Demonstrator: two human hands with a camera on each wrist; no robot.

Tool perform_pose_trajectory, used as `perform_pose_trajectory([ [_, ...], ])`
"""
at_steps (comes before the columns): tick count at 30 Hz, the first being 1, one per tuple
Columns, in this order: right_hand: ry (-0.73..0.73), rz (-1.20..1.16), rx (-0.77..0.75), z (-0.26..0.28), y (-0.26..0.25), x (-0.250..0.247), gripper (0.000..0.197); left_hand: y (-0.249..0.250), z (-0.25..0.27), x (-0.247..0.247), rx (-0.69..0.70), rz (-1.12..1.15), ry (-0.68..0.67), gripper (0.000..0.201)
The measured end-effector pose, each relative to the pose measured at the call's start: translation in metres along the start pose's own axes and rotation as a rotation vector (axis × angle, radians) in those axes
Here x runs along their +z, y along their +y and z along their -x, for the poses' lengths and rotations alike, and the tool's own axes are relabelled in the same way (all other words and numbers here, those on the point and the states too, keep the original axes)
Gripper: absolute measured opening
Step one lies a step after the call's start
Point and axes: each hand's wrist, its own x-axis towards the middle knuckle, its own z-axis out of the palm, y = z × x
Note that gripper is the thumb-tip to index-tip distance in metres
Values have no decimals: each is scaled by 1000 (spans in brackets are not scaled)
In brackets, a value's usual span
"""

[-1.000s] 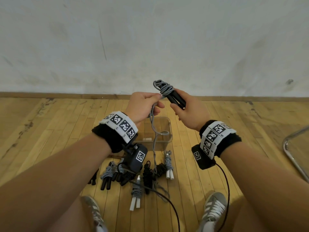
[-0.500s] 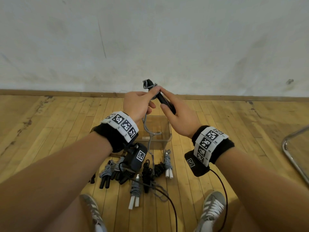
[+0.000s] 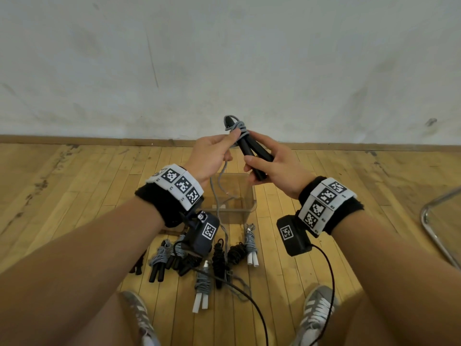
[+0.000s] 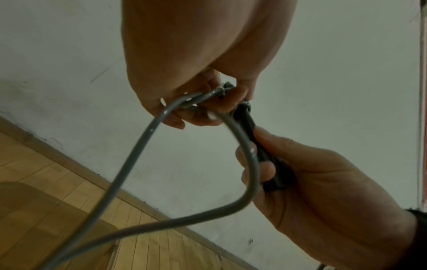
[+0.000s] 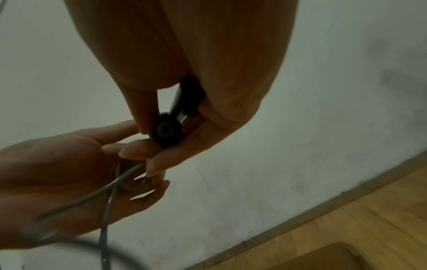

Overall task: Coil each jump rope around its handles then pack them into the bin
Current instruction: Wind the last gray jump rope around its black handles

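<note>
Clear bin (image 3: 249,208) open at top, straight below both hands; grey rope (image 3: 216,196) hangs across its left rim. Coiled jump ropes (image 3: 219,258) crowd floor just in front of bin, between the shoes. Bare wood floor (image 3: 74,191) left of bin. Metal chair frame (image 3: 434,226) at far right, well apart.

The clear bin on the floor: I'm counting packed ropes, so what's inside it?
Through the clear bin, no coiled rope shows inside. The grey rope hangs down in front of it from the left hand. The left wrist hides the bin's near-left corner.
</note>
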Motion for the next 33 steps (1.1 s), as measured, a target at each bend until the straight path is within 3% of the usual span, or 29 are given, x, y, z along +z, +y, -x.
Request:
perform_pose_trajectory([
  [3, 53, 138, -41, -3, 0, -4, 60, -1, 1, 0, -31, 42, -54, 24],
  [9, 243, 413, -103, -12, 11, -17, 62, -2, 2, -1, -84, -37, -200, 23],
  [12, 261, 618, -171, -13, 16, -20, 62, -3, 0, -3, -72, -55, -235, 25],
  [16, 258, 761, -191, -14, 17, -20, 64, -4, -1, 2, -102, 49, -168, 27],
  [22, 266, 863, -201, -13, 19, -10, 62, -2, 0, 11, -87, 8, -60, 28],
  [25, 220, 792, -237, -10, 20, -2, 50, -3, -2, 10, -47, -53, 3, 42],
  [29, 146, 647, -291, -10, 24, 1, 48, -9, -5, 6, -3, -133, 94, 65],
  [31, 125, 600, -316, -10, 22, 1, 49, -9, -5, 5, 5, -133, 140, 68],
  [33, 102, 533, -311, -8, 17, 3, 51, -8, -4, 5, 12, -134, 173, 59],
])
